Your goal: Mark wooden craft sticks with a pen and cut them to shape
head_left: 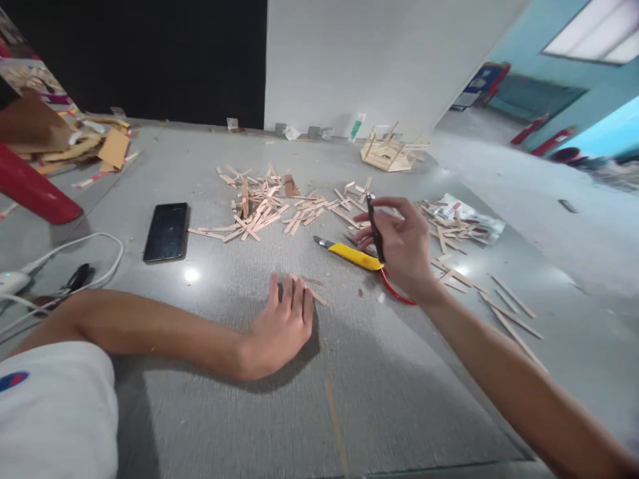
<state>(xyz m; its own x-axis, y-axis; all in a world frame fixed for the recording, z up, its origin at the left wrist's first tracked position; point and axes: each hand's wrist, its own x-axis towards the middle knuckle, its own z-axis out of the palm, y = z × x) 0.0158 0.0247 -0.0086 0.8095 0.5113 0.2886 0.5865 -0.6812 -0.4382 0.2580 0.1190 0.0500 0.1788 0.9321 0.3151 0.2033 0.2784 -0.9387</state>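
My right hand (407, 246) is raised over the table, its fingers closed on a slim black pen (376, 229) held upright. Below and left of it lies a yellow utility knife (352, 255), blade toward the left. A red-handled tool (394, 287), partly hidden, rests beside the knife. My left hand (284, 326) lies palm down on the table with its fingers stretched and slightly apart. Thin wooden sticks (317, 296) stick out at its fingertips; whether the fingers press on them is hidden.
A pile of short wooden sticks (259, 206) spreads behind the hands. More strips (509, 313) lie at right near a plastic packet (472, 216). A wooden frame (389, 153) stands at the back. At left are a phone (167, 231), a white cable (117, 256) and a red tube (40, 189).
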